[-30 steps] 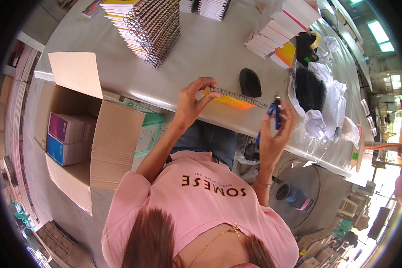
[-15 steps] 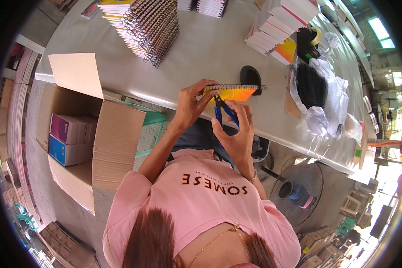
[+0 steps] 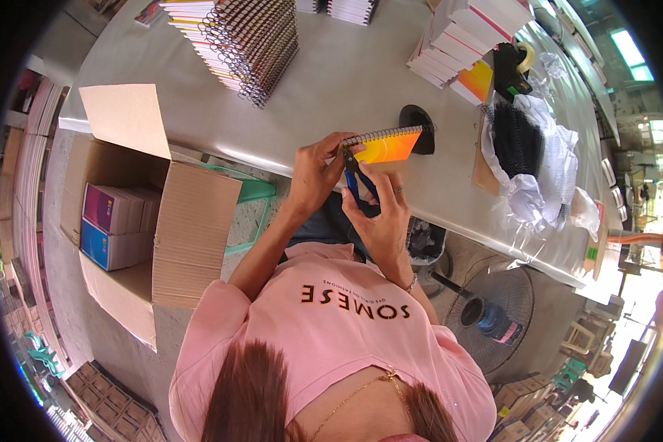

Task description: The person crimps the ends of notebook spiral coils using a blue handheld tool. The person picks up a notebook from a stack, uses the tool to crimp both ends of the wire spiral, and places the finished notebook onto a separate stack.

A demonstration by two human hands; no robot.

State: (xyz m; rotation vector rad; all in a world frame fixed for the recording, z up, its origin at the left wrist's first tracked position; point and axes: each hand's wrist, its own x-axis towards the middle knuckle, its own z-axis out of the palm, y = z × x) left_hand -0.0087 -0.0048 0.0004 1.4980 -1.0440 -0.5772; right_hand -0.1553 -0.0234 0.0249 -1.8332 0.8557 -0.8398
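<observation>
My left hand [image 3: 320,171] grips a small spiral notebook [image 3: 392,147] by its left end, the orange and yellow cover facing me and the dark wire coil along the top. In my right hand [image 3: 383,214] is a pair of blue-handled pliers or cutters [image 3: 352,180]. Their dark jaws meet the left end of the coil, close to my left fingers; the exact contact is hidden. Behind the notebook's right end lies a black rounded object [image 3: 417,127] on the table.
A tall stack of spiral notebooks [image 3: 250,51] stands at the far left of the grey table [image 3: 346,81]. More booklets [image 3: 457,44] are piled far right, near black wire coils [image 3: 519,140] in white plastic. An open carton [image 3: 195,236] holds boxes at left; a fan [image 3: 493,317] stands right.
The notebook has shifted left and tilted, its right end now higher. My right hand and the pliers have moved slightly left, toward the coil's left end.
</observation>
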